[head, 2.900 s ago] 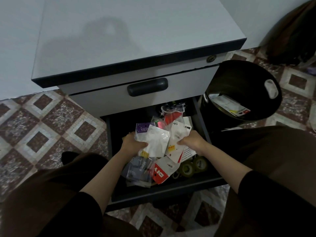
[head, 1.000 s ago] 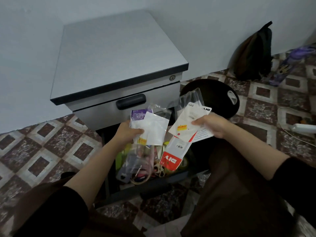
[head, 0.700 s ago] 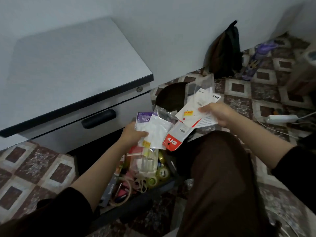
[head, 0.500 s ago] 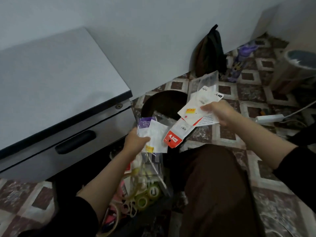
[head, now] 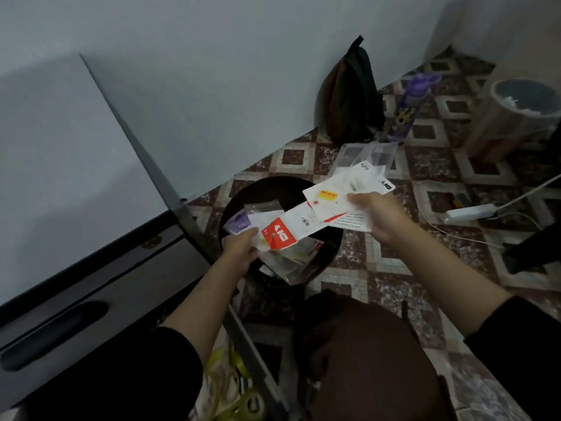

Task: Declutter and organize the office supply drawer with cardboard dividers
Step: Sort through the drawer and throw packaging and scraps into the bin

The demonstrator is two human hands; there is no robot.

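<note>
Gripping crinkly clear packets (head: 288, 265), left hand (head: 239, 247) overhangs round black bin (head: 267, 182).

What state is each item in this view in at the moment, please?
Black bin, upright, uncovered.
Left hand, gripping a bundle of packets over that bin.
Right hand, gripping a fan of packets.
Upper drawer, closed.
Lower drawer, pulled open, tape rolls inside.
Backpack, upright against the wall.
Purple bottle, lying on the floor.
</note>
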